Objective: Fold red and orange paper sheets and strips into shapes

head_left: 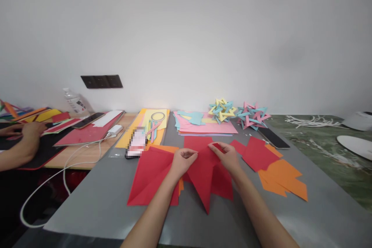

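A red sheet of paper (205, 176) with folds in it hangs between my hands, one pointed corner toward me. My left hand (183, 162) pinches its left edge with thumb and forefinger. On the other side, my right hand (226, 157) is closed on its upper right part. More red paper lies beneath, partly hidden by the held piece. Left of my left hand rests a stack of red sheets (151, 178), with orange paper showing at its edges. To the right are red paper pieces (260, 154) and orange paper pieces (283, 178).
Behind stand two paper star models (222, 110) beside pink sheets (209, 127). A phone (136, 142) lies at left, another phone (273, 138) at right. A tape roll (157, 116) sits on yellow paper. A white cable (65, 166) loops past the left edge near another person's hands (31, 130).
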The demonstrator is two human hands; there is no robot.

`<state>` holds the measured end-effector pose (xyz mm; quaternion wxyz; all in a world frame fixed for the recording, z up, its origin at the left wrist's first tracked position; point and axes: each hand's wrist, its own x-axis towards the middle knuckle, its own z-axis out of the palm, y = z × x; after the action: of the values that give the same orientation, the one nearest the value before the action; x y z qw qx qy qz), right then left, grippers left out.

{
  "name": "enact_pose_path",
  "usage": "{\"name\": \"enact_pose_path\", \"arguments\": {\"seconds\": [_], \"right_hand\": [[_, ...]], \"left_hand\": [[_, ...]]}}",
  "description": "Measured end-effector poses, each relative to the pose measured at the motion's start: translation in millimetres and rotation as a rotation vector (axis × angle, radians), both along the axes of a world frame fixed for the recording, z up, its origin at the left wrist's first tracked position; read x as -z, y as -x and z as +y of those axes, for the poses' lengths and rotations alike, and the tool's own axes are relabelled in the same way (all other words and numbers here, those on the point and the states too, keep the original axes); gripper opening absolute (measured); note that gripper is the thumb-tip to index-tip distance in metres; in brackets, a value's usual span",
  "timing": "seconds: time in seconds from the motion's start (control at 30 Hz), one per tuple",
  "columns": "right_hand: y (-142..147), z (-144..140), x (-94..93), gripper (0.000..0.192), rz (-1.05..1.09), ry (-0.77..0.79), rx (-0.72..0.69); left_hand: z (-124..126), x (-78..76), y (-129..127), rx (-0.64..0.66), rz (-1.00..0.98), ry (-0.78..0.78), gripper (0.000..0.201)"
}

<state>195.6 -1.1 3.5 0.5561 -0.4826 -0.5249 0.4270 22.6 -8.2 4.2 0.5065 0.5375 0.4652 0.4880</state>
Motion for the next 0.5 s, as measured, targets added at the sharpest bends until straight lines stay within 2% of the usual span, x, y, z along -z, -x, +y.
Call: {"name": "enact_pose_path", "arguments": {"seconds": [0.17,0.3,0.4,0.5], "right_hand": [[-12,7,5.7,0.03,-0.041,-0.067,0.21],[-37,13,4.6,0.029,0.199,-0.066,0.31],[-51,14,0.3,0.032,0.434,-0.009,0.286],[-46,10,-6.1,0.029,0.533,0.081,0.127]], "left_hand": [[-1,-4.0,2,-0.013,0.063,-0.01,0.015],[2,-4.2,6,-0.02,0.034,0.038,0.015],[7,-4.3,10,-0.037,-0.064,0.07,0.02],[8,-4.8,9,-0.019,-0.175,0.11,0.026]]}}
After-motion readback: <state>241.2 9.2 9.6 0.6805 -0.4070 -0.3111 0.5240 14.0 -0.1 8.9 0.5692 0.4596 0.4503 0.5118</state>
